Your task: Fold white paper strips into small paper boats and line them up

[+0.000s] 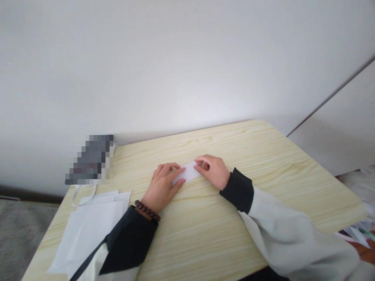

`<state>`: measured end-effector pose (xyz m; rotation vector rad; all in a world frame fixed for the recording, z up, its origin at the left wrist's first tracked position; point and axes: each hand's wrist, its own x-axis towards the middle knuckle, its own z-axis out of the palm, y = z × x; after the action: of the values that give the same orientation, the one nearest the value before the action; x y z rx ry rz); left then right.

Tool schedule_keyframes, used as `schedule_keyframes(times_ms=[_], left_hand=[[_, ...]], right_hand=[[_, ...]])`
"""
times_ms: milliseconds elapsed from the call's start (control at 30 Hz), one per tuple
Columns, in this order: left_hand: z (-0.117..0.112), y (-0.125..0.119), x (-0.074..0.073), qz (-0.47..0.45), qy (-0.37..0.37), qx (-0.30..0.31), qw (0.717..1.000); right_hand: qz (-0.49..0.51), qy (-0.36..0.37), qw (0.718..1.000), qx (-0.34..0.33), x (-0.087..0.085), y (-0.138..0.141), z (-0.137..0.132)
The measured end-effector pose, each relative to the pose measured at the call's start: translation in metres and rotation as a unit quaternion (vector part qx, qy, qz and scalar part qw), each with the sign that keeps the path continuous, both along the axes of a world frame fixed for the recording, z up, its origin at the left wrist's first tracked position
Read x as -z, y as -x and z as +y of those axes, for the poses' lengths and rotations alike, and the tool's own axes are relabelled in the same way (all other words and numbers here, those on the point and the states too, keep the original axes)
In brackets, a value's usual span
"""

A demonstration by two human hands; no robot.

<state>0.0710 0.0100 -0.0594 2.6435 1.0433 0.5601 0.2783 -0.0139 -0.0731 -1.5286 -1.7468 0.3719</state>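
A small folded strip of white paper lies on the light wooden table near its middle. My left hand rests flat on the strip's left end, fingers stretched out and pressing it down; a brown bead bracelet is on that wrist. My right hand is at the strip's right end, with its fingertips curled and pinching the paper's edge.
Several white paper sheets lie at the table's left front. A blurred grey object sits at the back left corner by a white cord. A white wall rises behind the table; clutter shows at the right.
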Motion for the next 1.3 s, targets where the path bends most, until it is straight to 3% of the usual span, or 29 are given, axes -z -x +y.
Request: schedule_keyframes(times_ms=[167, 333, 533, 833, 1300], left_hand=[[-0.001, 0.0, -0.001, 0.027, -0.007, 0.006, 1.0], [-0.003, 0.002, -0.002, 0.057, -0.016, 0.011, 0.998], [-0.001, 0.004, -0.001, 0.061, -0.018, 0.01, 0.998], [-0.001, 0.003, -0.003, 0.057, -0.021, -0.003, 0.998], [-0.002, 0.003, -0.003, 0.066, -0.045, -0.001, 0.997]], right_hand=[[-0.046, -0.083, 0.993, -0.072, 0.007, -0.005, 0.001], [-0.112, -0.177, 0.965, -0.16, 0.013, -0.009, 0.003], [-0.11, -0.173, 0.956, -0.211, 0.009, -0.01, 0.003], [-0.109, -0.184, 0.955, -0.205, 0.009, -0.011, 0.004], [-0.127, -0.18, 0.936, -0.273, 0.006, -0.015, 0.007]])
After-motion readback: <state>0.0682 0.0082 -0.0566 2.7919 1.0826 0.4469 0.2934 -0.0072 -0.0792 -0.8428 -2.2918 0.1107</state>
